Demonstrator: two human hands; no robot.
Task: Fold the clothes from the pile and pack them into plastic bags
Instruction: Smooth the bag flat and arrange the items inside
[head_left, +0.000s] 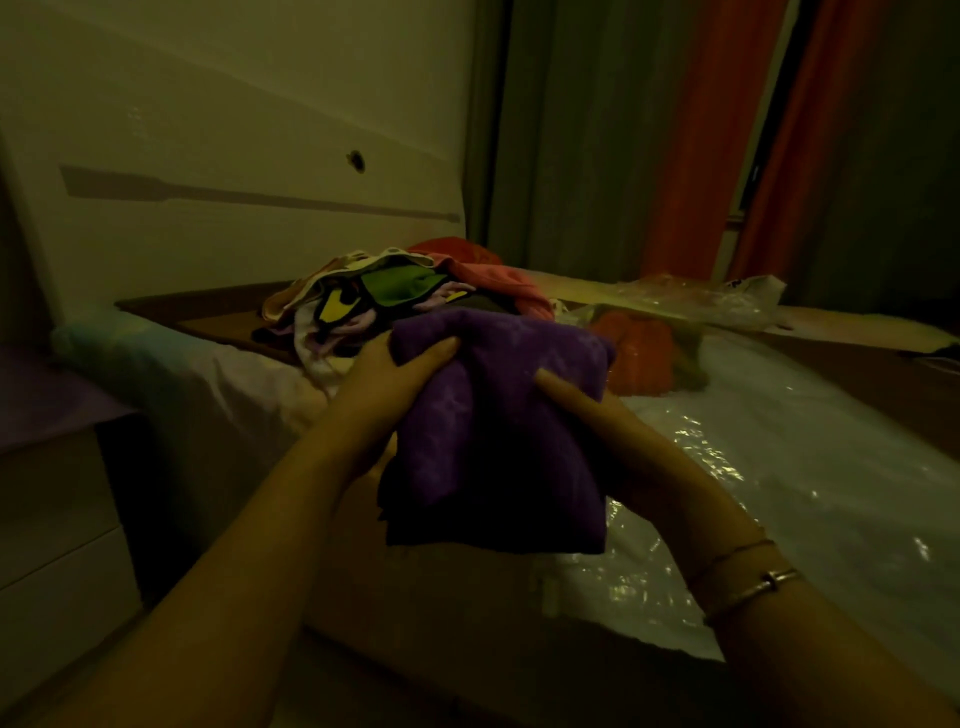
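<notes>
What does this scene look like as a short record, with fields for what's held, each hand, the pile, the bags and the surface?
held item: folded purple cloth, lifted above the bed edge
left hand: left hand grips the cloth's left side, thumb on top
right hand: right hand holds the cloth's right side, thumb on top; bracelets on the wrist
pile: mixed clothes pile behind the cloth, against the headboard
bags: clear plastic bag holding an orange garment; crumpled empty plastic farther back
surface: bed covered in plastic sheeting
lighting: dim

Dim room: a pale headboard (234, 171) behind the bed (779, 467), orange curtains (711, 135) right, drawers (57, 519) left.
</notes>
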